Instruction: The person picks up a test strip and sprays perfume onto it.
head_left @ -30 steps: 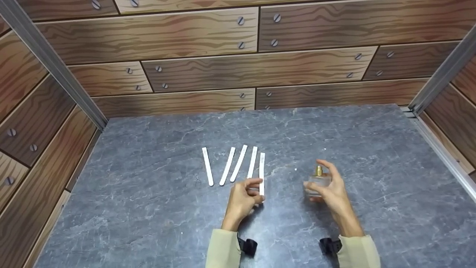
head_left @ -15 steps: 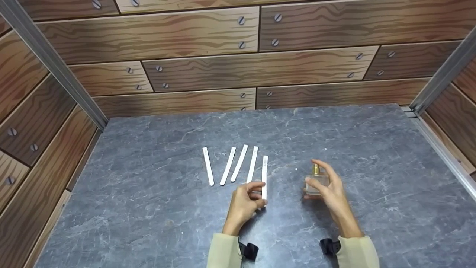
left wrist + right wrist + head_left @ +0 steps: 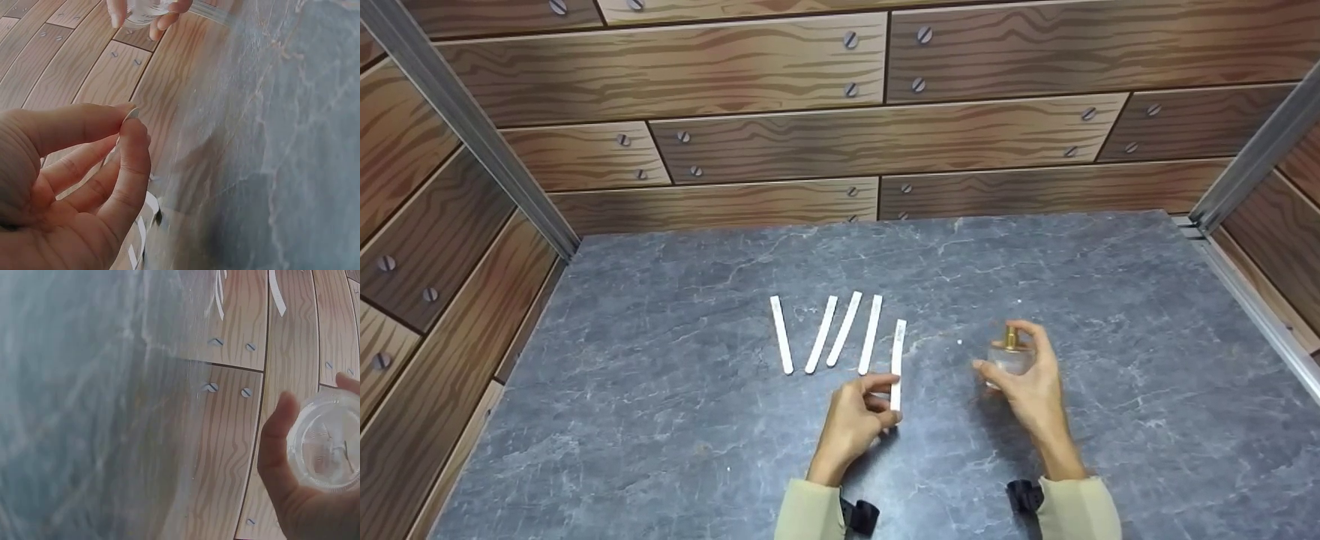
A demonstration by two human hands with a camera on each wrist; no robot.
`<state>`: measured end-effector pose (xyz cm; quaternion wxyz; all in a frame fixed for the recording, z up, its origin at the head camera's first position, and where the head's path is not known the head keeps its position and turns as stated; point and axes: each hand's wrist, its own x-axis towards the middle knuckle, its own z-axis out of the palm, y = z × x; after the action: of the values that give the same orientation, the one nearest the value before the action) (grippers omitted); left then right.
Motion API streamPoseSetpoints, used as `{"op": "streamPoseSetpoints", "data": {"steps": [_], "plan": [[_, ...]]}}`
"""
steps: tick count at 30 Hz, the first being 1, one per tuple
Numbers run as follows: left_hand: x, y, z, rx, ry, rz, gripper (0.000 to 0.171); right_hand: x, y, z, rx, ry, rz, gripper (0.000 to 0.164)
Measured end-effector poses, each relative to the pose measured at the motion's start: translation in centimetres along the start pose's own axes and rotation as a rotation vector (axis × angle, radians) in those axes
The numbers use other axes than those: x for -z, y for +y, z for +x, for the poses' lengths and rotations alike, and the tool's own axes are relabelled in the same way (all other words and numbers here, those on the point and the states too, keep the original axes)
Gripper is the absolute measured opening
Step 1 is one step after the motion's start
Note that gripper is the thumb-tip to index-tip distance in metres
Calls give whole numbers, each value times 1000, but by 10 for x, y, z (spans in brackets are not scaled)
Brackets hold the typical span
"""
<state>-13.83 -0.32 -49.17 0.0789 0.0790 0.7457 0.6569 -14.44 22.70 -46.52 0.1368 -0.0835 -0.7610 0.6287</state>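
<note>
The slim white paper-like strip (image 3: 898, 360) is pinched near its closer end between the thumb and fingers of the left hand (image 3: 851, 424); it points away from the person and bears dark marks too small to read at its far end. To the right of that hand, well apart from the strip, the right hand (image 3: 1035, 386) grips a clear glass bottle (image 3: 1014, 361), index finger reaching up to the gold-coloured spray top (image 3: 1011, 337). Whether that finger presses down I cannot tell.

The step in hand looks like holding strip and bottle ready at once, with the two not yet brought together. A move that joined them would seem to call for the right hand to come inward and turn the spray top toward the strip's free far end, while the left hand keeps its light pinch and its fingers out of the way.

Just ahead of the left hand's fingers lies the nearest of four more white strips (image 3: 871, 337); two lie farther left, and the last is set off beyond them, leaning the other way. Beneath both hands is the blue-grey marbled table (image 3: 660, 420), and well beyond them a wood-plank-patterned wall (image 3: 765, 75).
</note>
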Motion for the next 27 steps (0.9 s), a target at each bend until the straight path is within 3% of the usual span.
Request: {"op": "streamPoseSetpoints", "data": {"steps": [6, 12, 27], "plan": [[-2, 4, -5, -28, -11, -10, 47, -1, 2, -2, 193, 25, -220, 61], [-7, 8, -10, -39, -24, -40, 47, -5, 6, -3, 406, 53, -307, 59], [-21, 17, -12, -26, -95, -33, 47, -10, 9, -5, 650, 89, -455, 57]]}}
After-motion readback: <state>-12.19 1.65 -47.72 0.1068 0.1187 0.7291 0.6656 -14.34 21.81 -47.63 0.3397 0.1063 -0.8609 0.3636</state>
